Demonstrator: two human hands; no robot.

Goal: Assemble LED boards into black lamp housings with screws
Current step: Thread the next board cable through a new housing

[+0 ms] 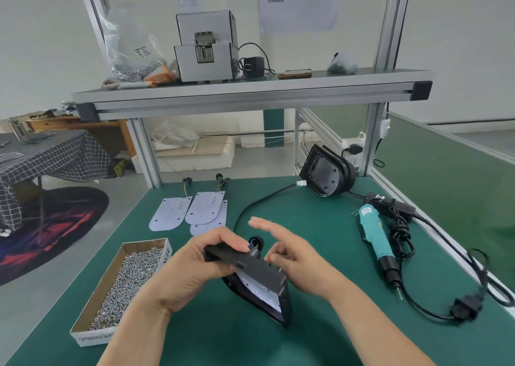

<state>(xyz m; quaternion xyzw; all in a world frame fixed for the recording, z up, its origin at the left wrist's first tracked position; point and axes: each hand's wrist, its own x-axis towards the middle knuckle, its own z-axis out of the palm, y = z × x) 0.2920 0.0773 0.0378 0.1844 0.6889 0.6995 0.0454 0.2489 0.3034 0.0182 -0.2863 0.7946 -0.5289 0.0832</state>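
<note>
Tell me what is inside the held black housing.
A white LED board lies inside the black housing. Its wall and the left hand cover the board's far part.

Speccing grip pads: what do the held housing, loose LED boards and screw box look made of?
Housing: matte black with crisp moulded edges, likely plastic; painted metal possible. LED boards: thin, flat, white-coated sheets, probably aluminium-core PCB. Screw box: brown cardboard, raw inner walls, white outside.

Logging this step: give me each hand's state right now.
Left hand: grips the black lamp housing.
Right hand: some fingers straight, others curled beside the housing; cannot tell whether it holds anything.
</note>
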